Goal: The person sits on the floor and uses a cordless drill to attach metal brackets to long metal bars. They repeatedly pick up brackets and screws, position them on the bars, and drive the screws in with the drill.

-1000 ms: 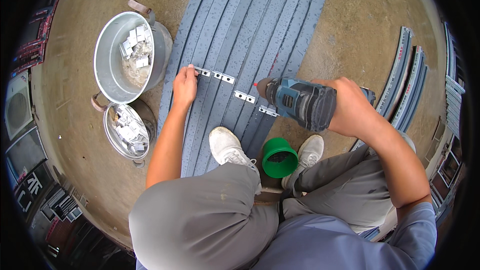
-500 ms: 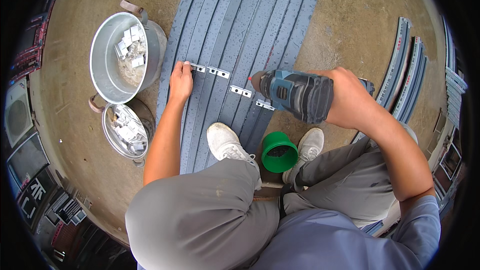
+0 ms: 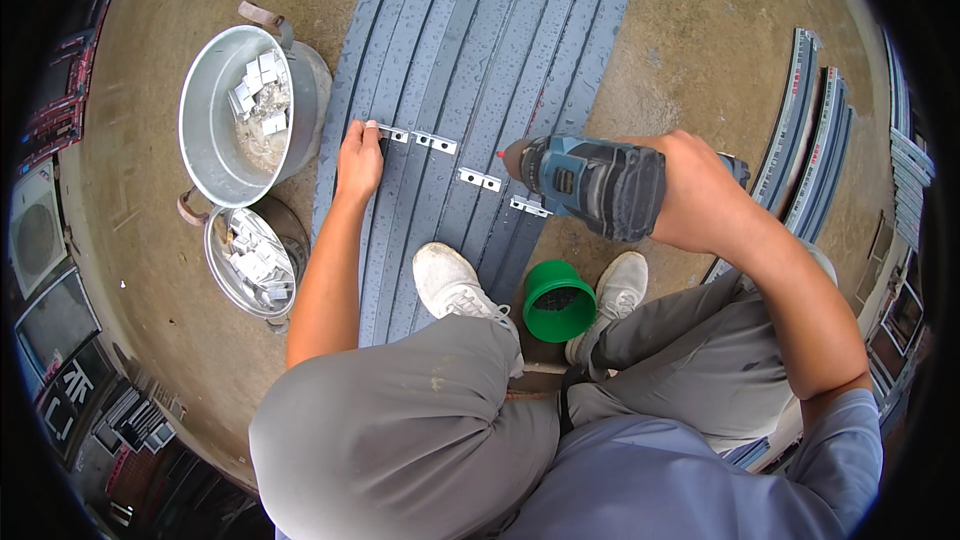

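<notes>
My right hand [image 3: 692, 190] is wrapped round the grip of a blue and black cordless drill [image 3: 590, 185]. The drill's red-tipped bit points left, above the long grey metal profiles [image 3: 480, 30], which lie side by side and are speckled with water drops. On the left side of these profiles, the fingers of my left hand [image 3: 359, 165] pinch the end of a small silver metal bracket [image 3: 397, 134] with holes in it. Further brackets sit across the profiles to the right: a second bracket [image 3: 435, 143], a third bracket [image 3: 480, 180] and another bracket [image 3: 529, 206] just under the drill.
A large metal pot [image 3: 190, 130] with white pieces stands at left, with a smaller pot [image 3: 212, 262] of similar pieces nearer. Between my shoes, a green bucket [image 3: 560, 325] holds small dark bits. More long profiles [image 3: 822, 145] lie on the concrete floor [image 3: 720, 40] at right.
</notes>
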A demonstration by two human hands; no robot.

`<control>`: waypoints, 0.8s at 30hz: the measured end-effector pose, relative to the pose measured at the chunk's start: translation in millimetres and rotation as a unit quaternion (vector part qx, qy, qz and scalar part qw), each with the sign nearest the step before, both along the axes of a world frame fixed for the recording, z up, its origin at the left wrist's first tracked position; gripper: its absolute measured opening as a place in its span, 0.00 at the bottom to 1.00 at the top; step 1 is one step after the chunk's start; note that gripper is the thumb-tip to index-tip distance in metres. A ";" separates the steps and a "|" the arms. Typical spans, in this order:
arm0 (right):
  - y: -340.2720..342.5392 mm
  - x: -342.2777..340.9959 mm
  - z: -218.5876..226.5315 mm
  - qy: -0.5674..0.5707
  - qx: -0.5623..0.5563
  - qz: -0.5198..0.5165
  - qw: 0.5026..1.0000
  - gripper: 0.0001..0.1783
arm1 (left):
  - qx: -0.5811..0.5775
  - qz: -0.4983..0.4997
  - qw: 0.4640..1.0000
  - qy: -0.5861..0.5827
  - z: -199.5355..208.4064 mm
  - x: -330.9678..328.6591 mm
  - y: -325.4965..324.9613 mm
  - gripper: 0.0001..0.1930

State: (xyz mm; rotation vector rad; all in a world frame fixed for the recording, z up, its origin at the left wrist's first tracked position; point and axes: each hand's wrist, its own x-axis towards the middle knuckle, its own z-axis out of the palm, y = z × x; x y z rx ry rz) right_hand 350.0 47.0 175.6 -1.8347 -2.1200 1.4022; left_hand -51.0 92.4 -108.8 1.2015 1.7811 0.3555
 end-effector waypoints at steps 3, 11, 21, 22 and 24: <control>0.2 -1.0 -0.2 0.003 -0.004 -0.004 1.000 0.15 | 0.001 -0.001 1.000 -0.005 -1.2 -0.9 0.1 0.20; -0.2 -2.1 -0.9 0.001 -0.003 0.002 1.000 0.16 | 0.051 0.012 0.997 -0.055 -9.3 -1.1 -2.6 0.16; -5.2 4.5 1.9 0.010 -0.005 -0.008 1.000 0.15 | 0.064 0.056 0.995 -0.060 7.8 10.8 -9.1 0.19; -6.6 5.6 2.2 0.013 0.002 -0.013 1.000 0.15 | 0.052 0.080 0.993 -0.075 11.4 13.0 -10.1 0.20; -9.6 7.8 2.6 0.029 0.014 -0.027 0.999 0.15 | 0.037 0.081 0.995 -0.045 17.6 16.0 -7.6 0.22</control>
